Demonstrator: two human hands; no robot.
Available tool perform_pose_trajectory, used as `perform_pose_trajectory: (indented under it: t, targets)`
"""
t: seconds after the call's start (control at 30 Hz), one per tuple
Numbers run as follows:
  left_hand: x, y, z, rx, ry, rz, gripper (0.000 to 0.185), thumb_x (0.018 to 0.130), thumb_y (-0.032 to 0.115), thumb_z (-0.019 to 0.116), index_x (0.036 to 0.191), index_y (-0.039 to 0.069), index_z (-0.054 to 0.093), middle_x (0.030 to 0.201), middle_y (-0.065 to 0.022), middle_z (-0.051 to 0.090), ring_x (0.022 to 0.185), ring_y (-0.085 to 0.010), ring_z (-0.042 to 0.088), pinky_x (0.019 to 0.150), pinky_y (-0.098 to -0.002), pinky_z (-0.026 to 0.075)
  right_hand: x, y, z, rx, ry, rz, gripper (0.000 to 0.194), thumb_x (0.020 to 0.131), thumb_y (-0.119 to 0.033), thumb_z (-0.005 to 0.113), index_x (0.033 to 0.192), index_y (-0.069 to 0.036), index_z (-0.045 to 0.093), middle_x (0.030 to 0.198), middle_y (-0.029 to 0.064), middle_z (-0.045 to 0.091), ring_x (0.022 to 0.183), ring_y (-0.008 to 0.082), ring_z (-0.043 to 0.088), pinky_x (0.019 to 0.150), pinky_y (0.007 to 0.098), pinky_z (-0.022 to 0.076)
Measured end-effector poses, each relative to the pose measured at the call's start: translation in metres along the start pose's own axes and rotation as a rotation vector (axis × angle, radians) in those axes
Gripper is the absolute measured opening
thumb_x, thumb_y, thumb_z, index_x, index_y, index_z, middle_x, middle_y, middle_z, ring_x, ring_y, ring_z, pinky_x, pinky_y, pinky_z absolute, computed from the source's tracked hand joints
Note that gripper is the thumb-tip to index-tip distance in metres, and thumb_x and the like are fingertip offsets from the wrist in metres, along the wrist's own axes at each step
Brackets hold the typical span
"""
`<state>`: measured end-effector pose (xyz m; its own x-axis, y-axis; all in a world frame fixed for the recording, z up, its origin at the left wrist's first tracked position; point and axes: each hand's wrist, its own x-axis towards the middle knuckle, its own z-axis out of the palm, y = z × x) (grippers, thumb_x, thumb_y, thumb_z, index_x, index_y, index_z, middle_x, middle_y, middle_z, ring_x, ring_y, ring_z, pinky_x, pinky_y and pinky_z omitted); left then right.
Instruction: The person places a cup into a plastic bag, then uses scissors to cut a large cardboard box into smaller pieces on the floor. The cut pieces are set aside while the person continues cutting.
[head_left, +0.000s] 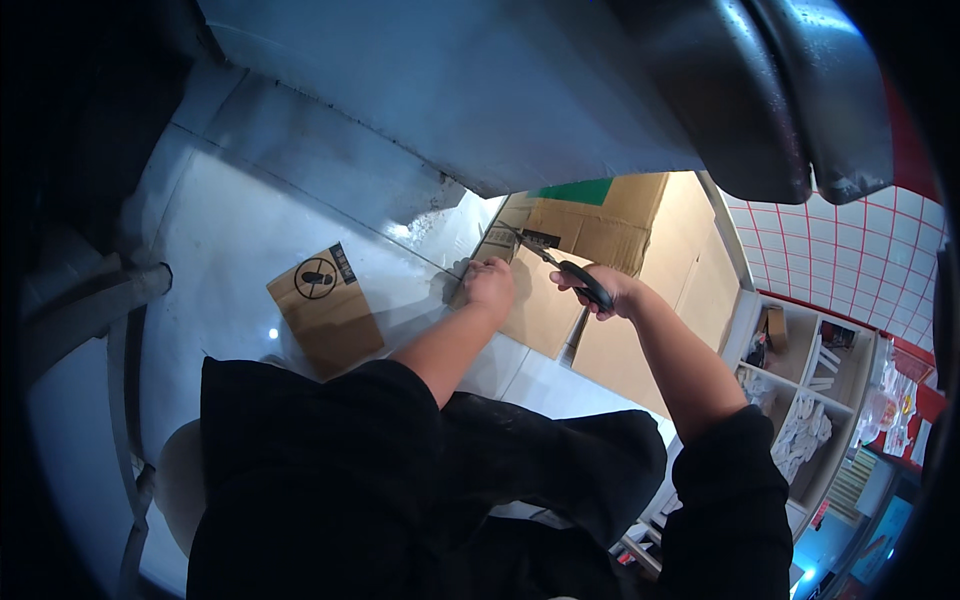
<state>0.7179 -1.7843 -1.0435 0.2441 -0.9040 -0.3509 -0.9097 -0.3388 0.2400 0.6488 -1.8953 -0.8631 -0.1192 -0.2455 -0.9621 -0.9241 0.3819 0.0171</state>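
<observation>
My right hand (616, 291) grips a pair of scissors (589, 283) by the black handles. Their blades point up and left, over a printed part of a cardboard box (622, 221). My left hand (489, 286) holds the left edge of a cardboard flap (546, 309) that lies toward me, just below the blade tips. Whether the blades are biting into the board is too small to tell. Green tape (581, 191) crosses the top of the box. A separate rectangular cardboard piece (330, 322) with a printed round symbol lies on the floor to the left.
A large smooth panel (450, 90) hangs close over the far side, with dark rounded parts (750, 97) at its right. Pale shelving (814, 397) holding plastic bags stands at right, below a white wall with a red grid (840, 240). Chair-like legs (124, 330) stand at left.
</observation>
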Motion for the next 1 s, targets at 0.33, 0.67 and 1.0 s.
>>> perform_pose_trajectory:
  t: [0.33,0.67,1.0]
  targets:
    - [-0.009,0.009,0.015,0.188,-0.069,-0.072,0.035,0.082,0.017,0.044,0.108,-0.005,0.046,0.103,-0.0372,0.053,0.075,-0.0334,0.064,0.055,-0.0421,0.051,-0.053,-0.024,0.05,0.298,-0.191,0.063,0.021,0.09,-0.032,0.051,0.094,-0.014,0.062,0.06,-0.004,0.042,0.052,0.0068,0.04,0.047,0.022,0.0346]
    - [-0.013,0.014,0.001,0.299,-0.057,-0.137,0.036,0.08,0.017,0.044,0.108,-0.005,0.046,0.098,-0.0344,0.057,0.067,-0.0351,0.063,0.051,-0.0442,0.05,-0.024,-0.096,0.0,0.042,-0.322,0.146,0.019,0.084,-0.026,0.059,0.086,-0.008,0.054,0.066,0.0011,0.042,0.059,0.0124,0.049,0.051,0.0252,0.0454]
    - [-0.015,0.019,0.009,0.303,-0.005,-0.131,0.031,0.081,0.016,0.043,0.105,-0.003,0.047,0.093,-0.0343,0.059,0.062,-0.0351,0.063,0.051,-0.042,0.051,-0.005,0.009,-0.025,0.251,-0.374,-0.064,0.037,0.081,-0.023,0.06,0.113,-0.011,0.047,0.075,-0.0028,0.053,0.065,0.0077,0.053,0.053,0.0208,0.0453]
